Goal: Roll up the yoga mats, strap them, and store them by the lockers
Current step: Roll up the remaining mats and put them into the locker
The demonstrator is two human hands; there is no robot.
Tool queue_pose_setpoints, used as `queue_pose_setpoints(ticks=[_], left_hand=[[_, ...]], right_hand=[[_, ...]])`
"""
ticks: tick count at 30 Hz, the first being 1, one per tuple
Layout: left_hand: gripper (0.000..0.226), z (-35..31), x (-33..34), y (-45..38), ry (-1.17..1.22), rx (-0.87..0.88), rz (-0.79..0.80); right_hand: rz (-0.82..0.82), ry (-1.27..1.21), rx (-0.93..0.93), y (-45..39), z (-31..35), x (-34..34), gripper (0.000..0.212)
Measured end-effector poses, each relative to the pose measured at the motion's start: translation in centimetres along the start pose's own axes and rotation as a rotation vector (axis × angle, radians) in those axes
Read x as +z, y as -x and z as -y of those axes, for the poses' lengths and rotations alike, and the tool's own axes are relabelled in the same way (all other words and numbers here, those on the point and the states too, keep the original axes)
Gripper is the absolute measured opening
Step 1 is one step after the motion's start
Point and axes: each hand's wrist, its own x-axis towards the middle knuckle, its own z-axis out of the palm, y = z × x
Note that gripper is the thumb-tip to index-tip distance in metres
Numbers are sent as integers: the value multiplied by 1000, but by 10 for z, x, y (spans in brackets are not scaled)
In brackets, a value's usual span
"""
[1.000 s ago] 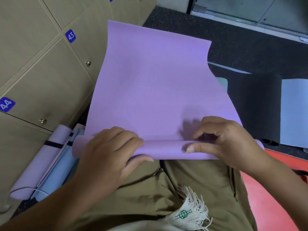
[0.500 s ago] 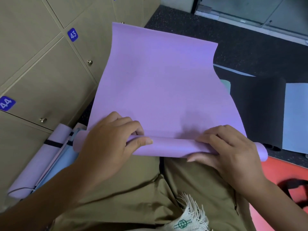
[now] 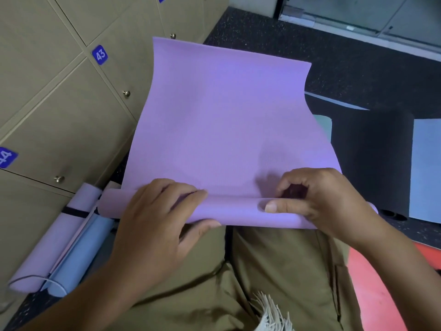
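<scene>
Purple yoga mat (image 3: 224, 130) half rolled, both hands gripping roll

Gym or studio changing area. To my left, beige lockers (image 3: 59, 103) with blue number plates (image 3: 100, 54) reading 43 and 44 and small metal knobs; beneath me, dark speckled rubber flooring (image 3: 334, 75); strapped rolled mats (image 3: 59, 247) at the locker base; further mats (image 3: 424, 168) spread flat at right.
</scene>
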Motion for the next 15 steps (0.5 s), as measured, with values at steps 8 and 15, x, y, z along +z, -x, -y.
queue_pose_setpoints(ticks=[8,15], left_hand=[[55,12,-5,-27,50,-93,178],[40,16,-3,-51,177,-193,276]], right_hand=[[-412,353,-324,8,-10,17,49],[-553,418,-377,21,-24,35,42]])
